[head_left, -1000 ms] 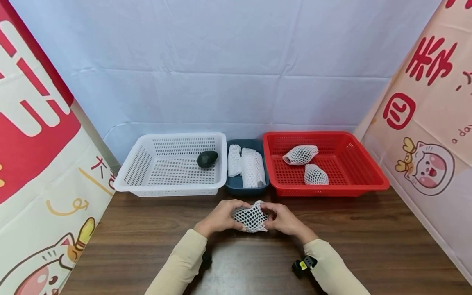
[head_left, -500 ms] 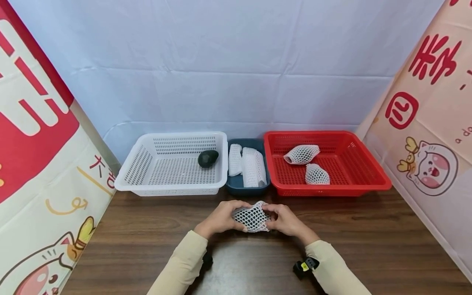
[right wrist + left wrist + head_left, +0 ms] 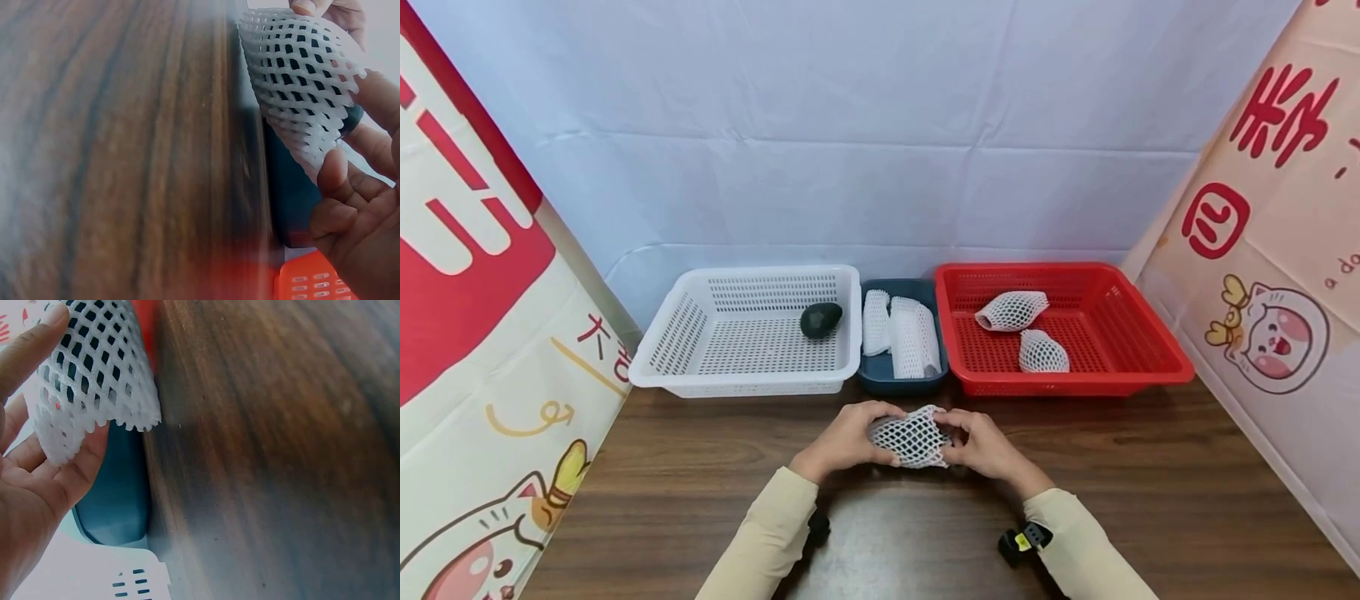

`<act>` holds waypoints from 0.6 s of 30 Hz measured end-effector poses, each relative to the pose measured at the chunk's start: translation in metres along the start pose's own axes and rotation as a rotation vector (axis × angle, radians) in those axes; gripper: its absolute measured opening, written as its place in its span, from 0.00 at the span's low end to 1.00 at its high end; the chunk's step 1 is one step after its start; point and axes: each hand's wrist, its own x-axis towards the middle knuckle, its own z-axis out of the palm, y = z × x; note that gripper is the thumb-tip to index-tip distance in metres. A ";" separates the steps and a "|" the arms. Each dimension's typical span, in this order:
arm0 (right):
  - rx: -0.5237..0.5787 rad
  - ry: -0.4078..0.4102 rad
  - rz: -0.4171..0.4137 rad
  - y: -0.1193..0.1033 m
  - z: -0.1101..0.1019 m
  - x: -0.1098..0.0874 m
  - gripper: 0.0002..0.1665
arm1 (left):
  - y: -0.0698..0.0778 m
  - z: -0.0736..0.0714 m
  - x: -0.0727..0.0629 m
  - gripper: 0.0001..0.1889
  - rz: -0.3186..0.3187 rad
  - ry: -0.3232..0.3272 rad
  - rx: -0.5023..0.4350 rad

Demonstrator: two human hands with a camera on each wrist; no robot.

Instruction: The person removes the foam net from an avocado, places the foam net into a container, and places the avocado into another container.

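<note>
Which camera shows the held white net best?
The right wrist view: the net appears large and nearly whole. The left wrist view crops it at the top; the head view shows it much smaller.

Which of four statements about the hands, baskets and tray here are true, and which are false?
1. The left hand and right hand both touch one white foam net. True.
2. The blue tray sits between the white basket and the red basket. True.
3. The white basket holds three fruits. False: it holds one dark green fruit.
4. The red basket holds five net-covered pieces. False: it holds two netted pieces.
</note>
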 end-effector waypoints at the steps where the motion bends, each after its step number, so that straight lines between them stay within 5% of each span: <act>1: -0.003 0.004 -0.002 -0.001 -0.001 0.000 0.27 | 0.000 0.000 0.000 0.30 0.003 0.008 0.007; 18: -0.018 0.038 0.012 0.006 -0.008 -0.008 0.28 | -0.010 -0.005 -0.006 0.12 0.006 0.093 -0.052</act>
